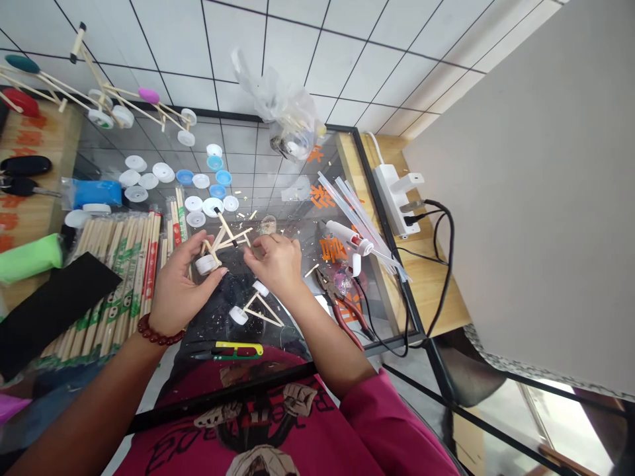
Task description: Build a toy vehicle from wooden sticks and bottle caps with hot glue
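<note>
- Stick frame point(225, 239): over the glass tabletop point(297, 225), roughly mid-table, between the hands. Light wood sticks, one crossbar with black ends, white cap wheel point(204, 266) at the left end. Joints too small to make out.
- Left hand point(181, 284): holding the stick frame, thumb and fingers closed in around the wheel end. Fingers cover part of that end. Red bead bracelet on the wrist.
- Right hand point(278, 261): fingers curled, narrow, at the frame's right end. Fingertips partly hidden; can't tell if they pinch it or only sit beside it.
- Second frame point(262, 309): on the glass below the right hand, sticks in a triangle, two white cap wheels.
- Snips point(238, 349): yellow and green handle, near the table's front edge. Dark blades hard to pick out.
- Loose caps point(184, 176): white and blue, beyond the left hand.
- Chopstick packs point(114, 284): left of the left hand, partly under a black sheet point(59, 311).
- Right side: glue gun point(344, 235), clear glue sticks point(352, 208), red-handled pliers point(342, 304). Power strip point(394, 198) further right.
- Far side: plastic bag point(292, 122), contents blurred through the film.
- Upper left: wheeled stick models point(112, 99), leftmost cut off by the view.
</note>
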Demonstrator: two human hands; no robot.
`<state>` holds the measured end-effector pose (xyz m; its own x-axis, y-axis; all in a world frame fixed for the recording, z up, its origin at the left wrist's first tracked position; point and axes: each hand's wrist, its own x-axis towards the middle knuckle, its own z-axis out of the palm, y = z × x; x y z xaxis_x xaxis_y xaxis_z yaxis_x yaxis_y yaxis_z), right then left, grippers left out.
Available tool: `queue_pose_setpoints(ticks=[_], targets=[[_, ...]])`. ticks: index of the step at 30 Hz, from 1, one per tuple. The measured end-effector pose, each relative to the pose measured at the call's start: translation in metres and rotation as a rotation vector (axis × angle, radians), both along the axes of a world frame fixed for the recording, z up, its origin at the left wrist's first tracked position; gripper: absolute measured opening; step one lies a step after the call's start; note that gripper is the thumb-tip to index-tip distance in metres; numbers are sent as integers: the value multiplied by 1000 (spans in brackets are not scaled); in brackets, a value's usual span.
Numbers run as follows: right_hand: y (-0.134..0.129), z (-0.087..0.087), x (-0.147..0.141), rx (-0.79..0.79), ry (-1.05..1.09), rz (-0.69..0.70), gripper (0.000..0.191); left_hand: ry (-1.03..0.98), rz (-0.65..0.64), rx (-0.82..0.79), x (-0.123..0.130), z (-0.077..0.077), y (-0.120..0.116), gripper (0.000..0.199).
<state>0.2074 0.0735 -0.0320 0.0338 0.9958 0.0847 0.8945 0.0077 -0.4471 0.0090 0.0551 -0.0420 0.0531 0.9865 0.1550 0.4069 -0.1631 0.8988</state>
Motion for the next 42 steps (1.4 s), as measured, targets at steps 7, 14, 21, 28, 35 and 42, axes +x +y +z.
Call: queue_pose_setpoints(ticks=[7,14,21,28,35,42], targets=[[0,1,1,-11,-2,32,14,-68,13,-30,3,0,1,68],[0,2,2,-5,9,59,12,-208,50,-128,10,4,3,70],[2,-1,2,24,-11,71,14,-233,52,-116,11,6,3,67],[1,-2,1,39,-74,118,18,-219,47,-114,11,7,1,66],[0,-1,1,31,-51,145,19,-209,36,-108,9,5,1,69],[0,0,2,13,-36,148,19,-203,44,-97,9,5,0,67]])
